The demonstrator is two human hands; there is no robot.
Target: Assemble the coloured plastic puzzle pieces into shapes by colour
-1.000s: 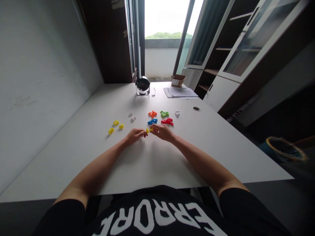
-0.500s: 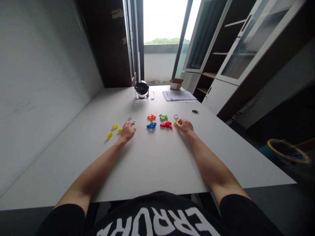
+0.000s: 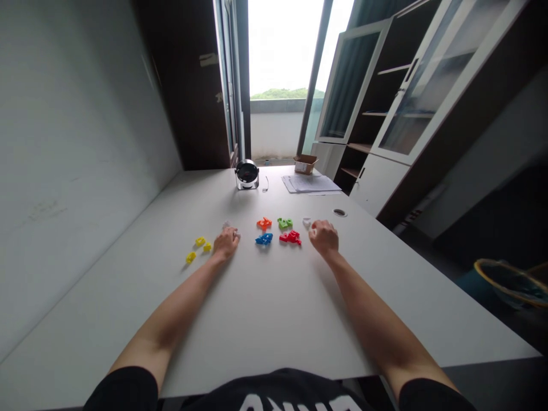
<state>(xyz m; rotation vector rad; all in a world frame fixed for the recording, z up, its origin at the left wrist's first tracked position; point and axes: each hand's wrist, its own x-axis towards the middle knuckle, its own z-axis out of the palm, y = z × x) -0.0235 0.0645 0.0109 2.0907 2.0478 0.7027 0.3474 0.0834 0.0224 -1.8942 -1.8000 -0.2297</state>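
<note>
My left hand [image 3: 226, 244] is closed with bent fingers over the small white plastic pieces [image 3: 226, 225]. The fingertips touch them, and the hand partly covers them. On its left lie three yellow plastic pieces [image 3: 200, 242]. At the right, my right hand [image 3: 324, 237] has its fingers curled together low over the table. The yellow piece seen in its pinch a moment ago is now hidden by the fingers. Just beyond its fingertips sits a white piece [image 3: 306, 221]. Between the hands are small piles of orange [image 3: 264, 222], green [image 3: 285, 223], blue [image 3: 264, 239] and red pieces [image 3: 290, 237].
A round black-and-silver device on a stand [image 3: 247, 174] is at the back of the white table [image 3: 265, 308]. Papers [image 3: 311, 183] and an open cardboard box [image 3: 305, 164] stand back right, near a cable hole [image 3: 339, 213]. A wall borders the left side.
The view has tilted up, so everything appears lower. My left fingers have drawn together over the white pieces. My right hand has turned slightly, and its yellow piece has gone out of sight.
</note>
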